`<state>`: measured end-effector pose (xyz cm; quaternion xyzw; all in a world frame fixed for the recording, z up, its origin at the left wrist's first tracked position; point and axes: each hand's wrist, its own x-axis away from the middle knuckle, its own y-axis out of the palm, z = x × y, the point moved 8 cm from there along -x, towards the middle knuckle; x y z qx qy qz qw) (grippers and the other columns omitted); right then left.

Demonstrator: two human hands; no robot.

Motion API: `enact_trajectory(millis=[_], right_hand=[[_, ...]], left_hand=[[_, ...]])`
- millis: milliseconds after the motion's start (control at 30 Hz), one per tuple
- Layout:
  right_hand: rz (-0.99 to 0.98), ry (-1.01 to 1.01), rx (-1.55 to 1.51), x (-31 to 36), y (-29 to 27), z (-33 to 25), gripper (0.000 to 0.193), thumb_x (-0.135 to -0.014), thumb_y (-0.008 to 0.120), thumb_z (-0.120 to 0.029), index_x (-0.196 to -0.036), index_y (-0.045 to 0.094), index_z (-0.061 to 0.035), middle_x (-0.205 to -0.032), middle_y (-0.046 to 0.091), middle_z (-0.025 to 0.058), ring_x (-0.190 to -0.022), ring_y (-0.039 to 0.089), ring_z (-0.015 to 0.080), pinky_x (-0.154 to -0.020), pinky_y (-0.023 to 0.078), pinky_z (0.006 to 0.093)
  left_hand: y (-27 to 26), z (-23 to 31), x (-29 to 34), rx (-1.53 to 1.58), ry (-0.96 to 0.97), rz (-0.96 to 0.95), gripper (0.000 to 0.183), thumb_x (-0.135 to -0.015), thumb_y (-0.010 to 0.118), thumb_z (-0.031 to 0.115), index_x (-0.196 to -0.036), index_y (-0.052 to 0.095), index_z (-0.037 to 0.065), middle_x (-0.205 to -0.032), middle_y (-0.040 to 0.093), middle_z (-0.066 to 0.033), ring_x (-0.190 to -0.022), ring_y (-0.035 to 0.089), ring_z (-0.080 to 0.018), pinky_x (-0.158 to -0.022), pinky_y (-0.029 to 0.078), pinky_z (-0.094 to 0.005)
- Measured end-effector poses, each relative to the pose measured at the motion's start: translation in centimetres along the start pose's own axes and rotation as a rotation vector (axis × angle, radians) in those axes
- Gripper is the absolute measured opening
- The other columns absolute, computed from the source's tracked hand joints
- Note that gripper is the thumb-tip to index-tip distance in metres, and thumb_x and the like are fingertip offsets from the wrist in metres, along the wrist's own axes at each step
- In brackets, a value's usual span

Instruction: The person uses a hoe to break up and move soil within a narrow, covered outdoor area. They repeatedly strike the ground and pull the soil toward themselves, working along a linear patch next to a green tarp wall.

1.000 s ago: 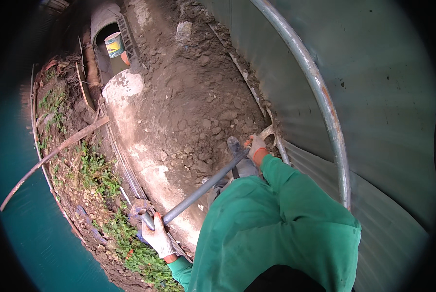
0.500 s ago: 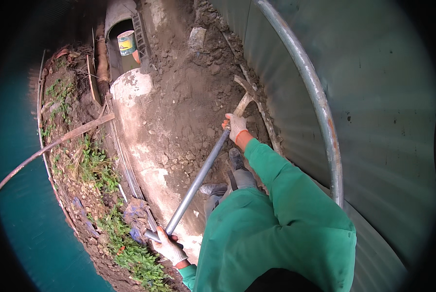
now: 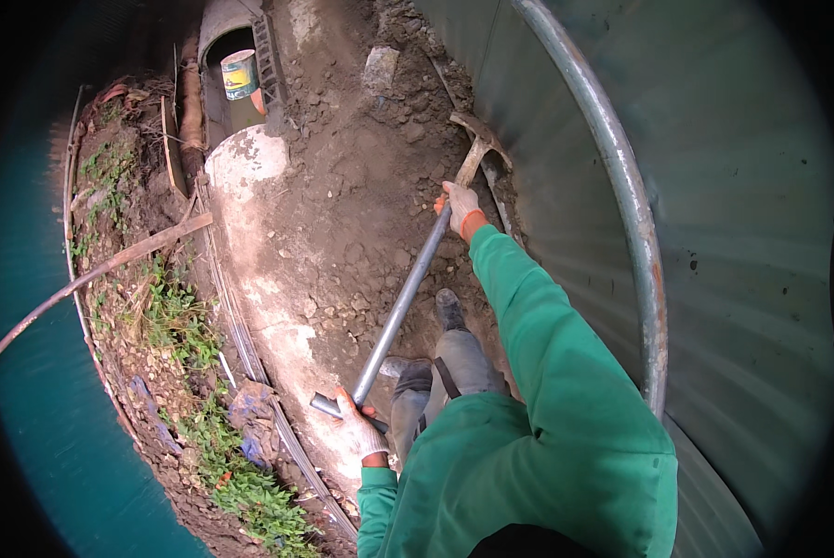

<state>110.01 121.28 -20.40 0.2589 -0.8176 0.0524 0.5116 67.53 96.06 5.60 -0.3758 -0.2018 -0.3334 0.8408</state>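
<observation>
I hold a pickaxe (image 3: pixel 404 299) with a grey metal-pipe handle slanting across my body. Its curved, dirt-covered head (image 3: pixel 481 137) is at the far end, close to the green metal sheeting. My gloved right hand (image 3: pixel 460 206) is closed round the shaft just below the head. At the near end, where a short crossbar (image 3: pixel 326 405) forms a T, my gloved left hand (image 3: pixel 361 431) is closed round the handle. Loose brown soil (image 3: pixel 370 205) with small stones lies under the pickaxe, and my boots (image 3: pixel 449 309) stand on this ground.
Green metal sheeting (image 3: pixel 742 232) with a curved pipe rail (image 3: pixel 621 167) bounds the right side. To the left are a pale concrete edge (image 3: pixel 249 167), a wooden plank (image 3: pixel 110 272) and weeds (image 3: pixel 249 488). A paint bucket (image 3: pixel 240 76) sits in an opening ahead; a stone block (image 3: pixel 380 69) lies nearby.
The pickaxe has shifted slightly, its head moving farther away and its near end moving up and to the right. My left hand has moved right with it; both hands keep their hold.
</observation>
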Motion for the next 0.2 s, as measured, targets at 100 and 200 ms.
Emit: enact_trajectory(millis=[100, 200], right_hand=[[0.013, -0.011, 0.032, 0.9, -2.2, 1.6, 0.031, -0.099, 0.067, -0.017, -0.118, 0.055, 0.0042, -0.093, 0.060, 0.0160, -0.074, 0.066, 0.0262, -0.061, 0.061, 0.0397], [0.091, -0.005, 0.041, 2.5, -3.4, 1.7, 0.033, -0.099, 0.067, -0.018, -0.121, 0.054, 0.0034, -0.096, 0.061, 0.0184, -0.077, 0.067, 0.0294, -0.062, 0.061, 0.0419]], left_hand=[[-0.9, -0.5, -0.4, 0.051, 0.074, -0.035, 0.044, -0.095, 0.073, 0.050, -0.100, 0.059, 0.009, -0.067, 0.055, -0.0016, -0.051, 0.049, -0.0090, -0.049, 0.039, -0.0262], [-2.7, -0.2, -1.2, 0.049, 0.156, -0.132, 0.046, -0.095, 0.075, 0.043, -0.113, 0.054, 0.007, -0.075, 0.055, -0.0013, -0.049, 0.050, -0.0086, -0.046, 0.042, -0.0255]])
